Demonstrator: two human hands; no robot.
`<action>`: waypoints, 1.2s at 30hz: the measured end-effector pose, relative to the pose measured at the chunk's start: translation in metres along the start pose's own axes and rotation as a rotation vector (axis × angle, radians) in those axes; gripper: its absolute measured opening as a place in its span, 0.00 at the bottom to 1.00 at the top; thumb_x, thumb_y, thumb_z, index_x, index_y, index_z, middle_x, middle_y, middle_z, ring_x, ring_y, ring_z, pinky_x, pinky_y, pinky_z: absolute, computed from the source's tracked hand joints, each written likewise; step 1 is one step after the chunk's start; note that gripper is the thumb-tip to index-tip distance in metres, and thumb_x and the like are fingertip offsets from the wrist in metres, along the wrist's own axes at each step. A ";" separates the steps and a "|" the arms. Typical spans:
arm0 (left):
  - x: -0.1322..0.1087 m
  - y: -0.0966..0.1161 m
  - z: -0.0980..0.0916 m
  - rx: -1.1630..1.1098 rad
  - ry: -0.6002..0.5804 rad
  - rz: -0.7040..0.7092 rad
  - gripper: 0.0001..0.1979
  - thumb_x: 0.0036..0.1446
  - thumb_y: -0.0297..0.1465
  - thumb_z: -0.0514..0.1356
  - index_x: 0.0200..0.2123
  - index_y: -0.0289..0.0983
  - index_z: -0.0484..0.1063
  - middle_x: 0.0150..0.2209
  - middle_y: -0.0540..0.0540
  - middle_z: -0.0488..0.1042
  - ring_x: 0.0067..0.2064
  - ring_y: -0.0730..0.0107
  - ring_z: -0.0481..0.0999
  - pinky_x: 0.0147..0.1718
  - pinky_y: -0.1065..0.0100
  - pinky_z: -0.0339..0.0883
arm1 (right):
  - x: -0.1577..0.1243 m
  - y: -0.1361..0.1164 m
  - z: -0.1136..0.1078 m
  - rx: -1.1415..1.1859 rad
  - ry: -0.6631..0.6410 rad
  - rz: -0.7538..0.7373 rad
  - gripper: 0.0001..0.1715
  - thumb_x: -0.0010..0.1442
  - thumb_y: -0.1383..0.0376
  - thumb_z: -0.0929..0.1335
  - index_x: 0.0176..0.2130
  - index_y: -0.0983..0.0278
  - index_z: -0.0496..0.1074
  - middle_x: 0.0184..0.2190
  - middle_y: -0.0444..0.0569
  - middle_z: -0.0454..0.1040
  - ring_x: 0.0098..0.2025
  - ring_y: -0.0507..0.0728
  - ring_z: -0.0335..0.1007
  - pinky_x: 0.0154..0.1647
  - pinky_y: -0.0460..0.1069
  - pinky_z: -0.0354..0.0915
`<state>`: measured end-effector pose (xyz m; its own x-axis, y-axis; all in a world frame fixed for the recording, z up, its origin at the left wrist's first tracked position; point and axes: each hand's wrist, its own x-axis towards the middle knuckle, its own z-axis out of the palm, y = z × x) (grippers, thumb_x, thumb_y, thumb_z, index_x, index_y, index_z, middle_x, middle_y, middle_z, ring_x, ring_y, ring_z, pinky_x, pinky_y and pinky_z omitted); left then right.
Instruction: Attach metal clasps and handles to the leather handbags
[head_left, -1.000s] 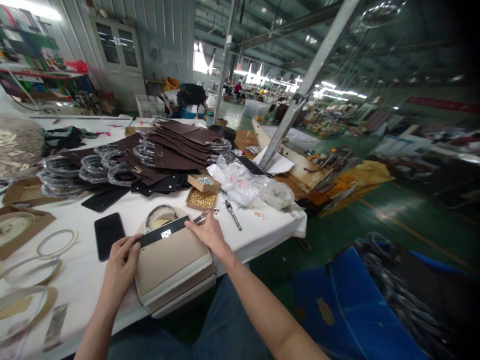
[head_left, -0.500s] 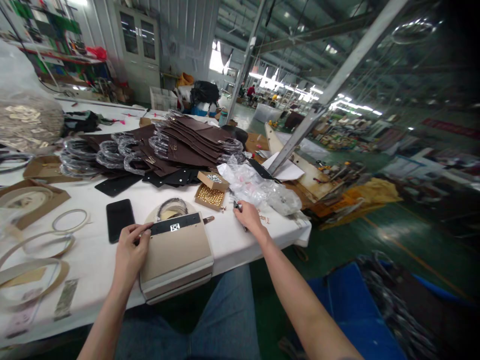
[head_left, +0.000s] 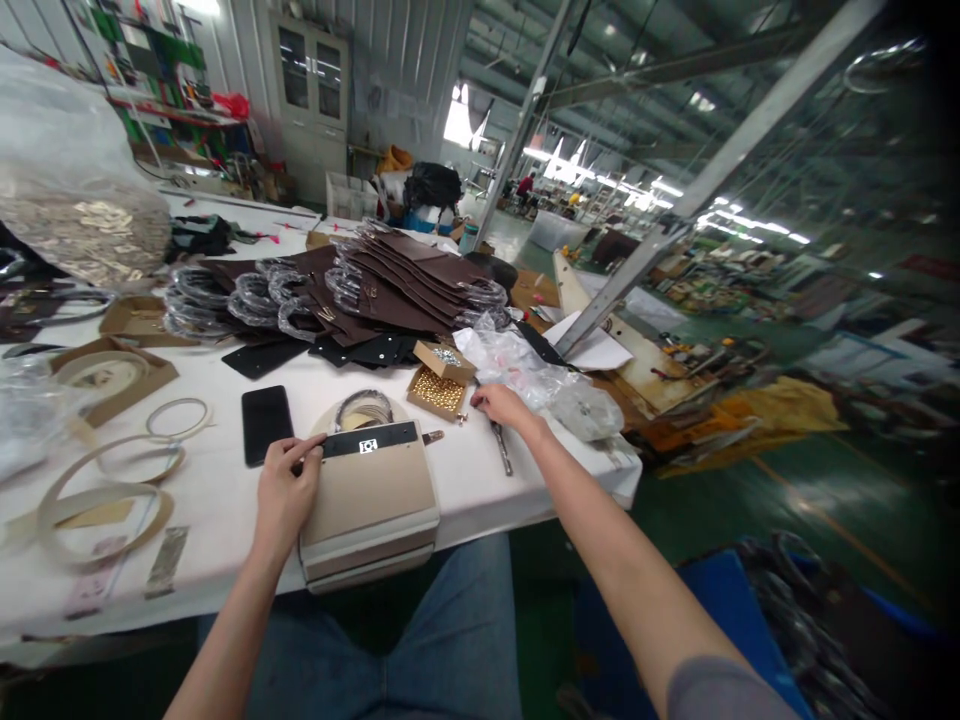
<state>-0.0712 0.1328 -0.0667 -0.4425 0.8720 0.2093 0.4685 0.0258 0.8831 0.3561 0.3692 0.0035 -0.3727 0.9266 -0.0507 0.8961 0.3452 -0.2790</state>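
A beige handbag [head_left: 367, 505] lies at the near edge of the white table [head_left: 225, 520], with a black strip and silver clasp [head_left: 367, 442] along its top. My left hand [head_left: 286, 485] grips the bag's upper left corner, thumb on the black strip. My right hand [head_left: 501, 404] is stretched out past the bag, fingers pinched together beside a small open box of gold pieces [head_left: 433, 392]. What the fingers hold is too small to make out. A metal hand tool [head_left: 502, 448] lies on the table just under that hand.
A black phone [head_left: 266, 422] lies left of the bag. Behind are stacked brown leather panels [head_left: 390, 285], wrapped ring handles [head_left: 195, 295], crumpled plastic bags [head_left: 525, 365] and beige strap loops [head_left: 105, 500]. A slanted metal post [head_left: 637, 270] rises at the table's right end.
My right hand left the bag's clasp, reached right to the tool, then moved up towards the box of gold pieces. My left hand stayed on the bag.
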 end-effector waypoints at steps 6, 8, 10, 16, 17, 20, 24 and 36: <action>-0.001 0.002 0.000 -0.013 0.033 0.008 0.18 0.73 0.41 0.61 0.55 0.44 0.89 0.52 0.41 0.75 0.53 0.52 0.79 0.58 0.54 0.74 | -0.004 -0.007 -0.007 0.024 -0.023 -0.008 0.14 0.60 0.79 0.74 0.42 0.67 0.87 0.43 0.58 0.87 0.46 0.61 0.80 0.52 0.50 0.69; -0.002 0.003 0.000 -0.018 0.046 0.007 0.18 0.73 0.39 0.61 0.55 0.44 0.89 0.51 0.41 0.75 0.52 0.53 0.79 0.58 0.54 0.75 | -0.013 -0.020 -0.009 0.021 0.030 -0.014 0.11 0.64 0.76 0.73 0.43 0.67 0.85 0.47 0.62 0.85 0.52 0.64 0.78 0.59 0.54 0.69; -0.002 0.004 0.002 -0.015 0.057 0.001 0.17 0.73 0.38 0.61 0.53 0.44 0.89 0.50 0.41 0.75 0.51 0.54 0.79 0.57 0.55 0.76 | -0.027 -0.048 -0.009 0.081 0.151 -0.104 0.10 0.69 0.73 0.70 0.44 0.66 0.84 0.52 0.63 0.82 0.58 0.67 0.75 0.66 0.59 0.67; -0.003 0.001 0.005 -0.003 0.078 0.001 0.16 0.73 0.36 0.61 0.54 0.46 0.89 0.51 0.41 0.74 0.49 0.56 0.80 0.56 0.55 0.76 | -0.068 -0.211 0.038 0.707 0.200 -0.506 0.08 0.78 0.60 0.70 0.50 0.56 0.82 0.50 0.51 0.80 0.53 0.63 0.77 0.59 0.59 0.72; -0.003 0.000 0.004 -0.010 0.069 0.000 0.16 0.73 0.36 0.61 0.54 0.46 0.89 0.52 0.41 0.74 0.49 0.56 0.80 0.56 0.55 0.77 | -0.070 -0.236 0.052 0.801 0.145 -0.476 0.10 0.78 0.58 0.70 0.52 0.56 0.81 0.46 0.50 0.80 0.48 0.61 0.77 0.53 0.56 0.72; 0.000 -0.003 -0.001 -0.034 0.028 -0.011 0.16 0.73 0.35 0.62 0.55 0.45 0.88 0.52 0.40 0.74 0.49 0.57 0.80 0.56 0.55 0.77 | -0.063 -0.284 0.092 0.982 0.042 -0.393 0.17 0.76 0.59 0.69 0.62 0.57 0.75 0.37 0.45 0.75 0.37 0.58 0.72 0.41 0.52 0.69; 0.011 -0.012 -0.014 -0.092 -0.094 -0.017 0.17 0.71 0.32 0.62 0.56 0.44 0.88 0.51 0.40 0.76 0.52 0.57 0.80 0.57 0.56 0.76 | -0.052 -0.288 0.113 0.942 0.098 -0.404 0.08 0.75 0.62 0.68 0.51 0.59 0.76 0.38 0.45 0.76 0.41 0.59 0.73 0.48 0.53 0.69; 0.026 -0.019 -0.021 -0.201 -0.149 -0.155 0.19 0.57 0.33 0.72 0.52 0.36 0.80 0.37 0.48 0.77 0.35 0.66 0.78 0.38 0.64 0.73 | -0.047 -0.276 0.105 0.819 -0.042 -0.399 0.16 0.75 0.61 0.67 0.56 0.61 0.81 0.41 0.49 0.77 0.32 0.55 0.71 0.36 0.52 0.69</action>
<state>-0.1076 0.1449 -0.0696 -0.3730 0.9277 0.0145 0.2367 0.0800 0.9683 0.1009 0.2144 -0.0179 -0.6412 0.7495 0.1647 0.2534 0.4094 -0.8764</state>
